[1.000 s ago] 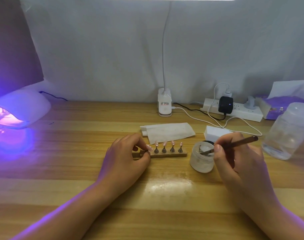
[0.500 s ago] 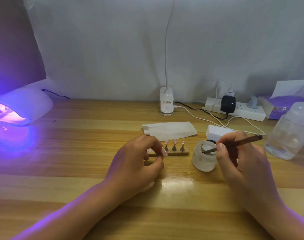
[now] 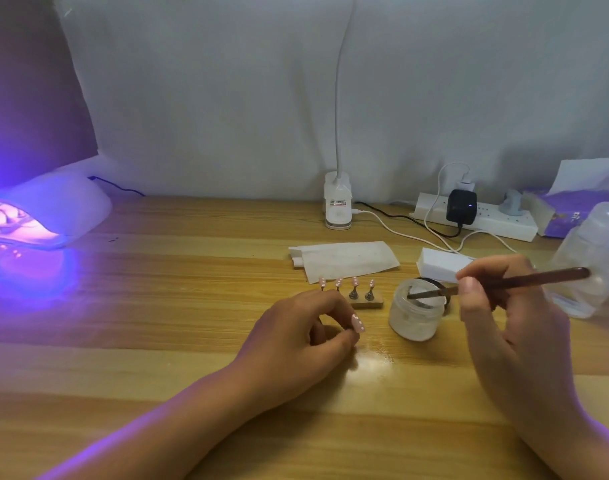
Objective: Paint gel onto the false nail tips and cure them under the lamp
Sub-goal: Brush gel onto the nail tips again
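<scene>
Four pink false nail tips [image 3: 355, 281] with white dots stand on small pegs in a wooden holder [image 3: 368, 304] at mid-table. My left hand [image 3: 303, 337] sits just in front of the holder and pinches another pink dotted nail tip [image 3: 357, 323] between thumb and forefinger. A thin brown brush [image 3: 524, 280] is gripped in my right hand [image 3: 503, 317], its metal end dipped into an open frosted gel jar [image 3: 415, 317] right of the holder. The white curing lamp [image 3: 50, 209] glows violet at the far left.
A folded white wipe [image 3: 344, 259] and a white block [image 3: 441, 265] lie behind the holder. A desk-lamp base [image 3: 337, 209], a power strip [image 3: 486, 220] with cables and a purple pack [image 3: 573, 209] line the back wall. A clear plastic bottle [image 3: 594, 265] stands at the right.
My left hand has drawn back from the holder's left end toward me and to the right, carrying a nail tip. My right hand keeps the brush in the jar.
</scene>
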Available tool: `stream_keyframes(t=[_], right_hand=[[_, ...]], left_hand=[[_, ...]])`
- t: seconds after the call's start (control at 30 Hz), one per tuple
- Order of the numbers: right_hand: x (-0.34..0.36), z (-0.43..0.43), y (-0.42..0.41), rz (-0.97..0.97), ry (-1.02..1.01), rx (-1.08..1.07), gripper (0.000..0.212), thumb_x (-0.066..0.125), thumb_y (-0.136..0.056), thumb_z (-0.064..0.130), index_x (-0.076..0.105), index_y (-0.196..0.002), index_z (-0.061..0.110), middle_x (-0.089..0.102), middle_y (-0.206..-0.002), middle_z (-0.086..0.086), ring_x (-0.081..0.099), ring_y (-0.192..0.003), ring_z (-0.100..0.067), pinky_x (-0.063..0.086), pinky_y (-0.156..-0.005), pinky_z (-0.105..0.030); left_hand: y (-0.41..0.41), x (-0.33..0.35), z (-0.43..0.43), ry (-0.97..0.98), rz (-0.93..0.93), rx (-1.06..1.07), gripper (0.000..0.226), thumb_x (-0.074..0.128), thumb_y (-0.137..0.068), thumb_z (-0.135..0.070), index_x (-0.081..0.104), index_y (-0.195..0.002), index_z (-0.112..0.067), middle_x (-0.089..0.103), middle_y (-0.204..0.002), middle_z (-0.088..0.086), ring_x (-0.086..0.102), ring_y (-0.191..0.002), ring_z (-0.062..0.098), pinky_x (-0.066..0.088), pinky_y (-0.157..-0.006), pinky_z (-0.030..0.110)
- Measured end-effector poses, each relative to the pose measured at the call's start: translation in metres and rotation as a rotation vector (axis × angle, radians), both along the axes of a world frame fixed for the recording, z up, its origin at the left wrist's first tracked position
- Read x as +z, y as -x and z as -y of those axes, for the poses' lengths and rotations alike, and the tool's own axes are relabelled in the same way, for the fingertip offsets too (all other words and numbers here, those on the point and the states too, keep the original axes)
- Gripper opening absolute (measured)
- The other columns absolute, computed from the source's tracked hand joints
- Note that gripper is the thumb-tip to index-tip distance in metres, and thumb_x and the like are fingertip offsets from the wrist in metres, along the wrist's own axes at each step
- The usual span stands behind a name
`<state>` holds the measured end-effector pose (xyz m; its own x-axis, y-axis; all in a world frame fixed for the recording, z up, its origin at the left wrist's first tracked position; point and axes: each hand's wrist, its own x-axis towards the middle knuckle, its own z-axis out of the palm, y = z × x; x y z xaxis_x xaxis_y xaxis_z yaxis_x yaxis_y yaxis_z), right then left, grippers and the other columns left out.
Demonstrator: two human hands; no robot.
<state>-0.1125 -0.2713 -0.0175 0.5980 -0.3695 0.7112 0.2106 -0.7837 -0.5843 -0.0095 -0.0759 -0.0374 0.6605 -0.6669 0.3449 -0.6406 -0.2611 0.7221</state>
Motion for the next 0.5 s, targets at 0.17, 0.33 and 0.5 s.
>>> stream_keyframes(t=[0.17,0.33,0.5], right_hand=[[0.011,-0.014,0.006,0.152,-0.086,0.188,0.012,0.050,-0.094,0.034,0.052,-0.106,0.031,0.067,-0.088,0.011,0.067,-0.073,-0.010,0.053,-0.064,-0.018],[0.001,-0.045,0.007,-0.034,-0.504,0.409,0.021,0.075,-0.082,0.026,0.054,-0.083,0.024,0.063,-0.072,-0.005,0.065,-0.058,-0.019,0.056,-0.055,-0.028],[-0.009,-0.041,-0.005,-0.222,-0.711,0.494,0.030,0.059,-0.074,0.027,0.058,-0.100,0.011,0.072,-0.079,-0.008,0.069,-0.077,-0.021,0.058,-0.076,-0.033]], left_hand=[[-0.002,0.000,-0.002,-0.032,-0.023,-0.008,0.015,0.070,-0.089,-0.017,0.066,-0.087,-0.032,0.059,-0.075,-0.032,0.050,-0.056,-0.001,0.034,-0.056,0.011],[-0.003,0.002,-0.001,-0.065,-0.015,0.003,0.014,0.069,-0.088,-0.017,0.066,-0.090,-0.031,0.059,-0.078,-0.032,0.051,-0.060,0.002,0.035,-0.057,0.016],[-0.003,0.002,-0.002,-0.050,-0.015,0.005,0.013,0.071,-0.086,-0.016,0.067,-0.086,-0.028,0.059,-0.075,-0.029,0.051,-0.059,0.003,0.037,-0.057,0.022]])
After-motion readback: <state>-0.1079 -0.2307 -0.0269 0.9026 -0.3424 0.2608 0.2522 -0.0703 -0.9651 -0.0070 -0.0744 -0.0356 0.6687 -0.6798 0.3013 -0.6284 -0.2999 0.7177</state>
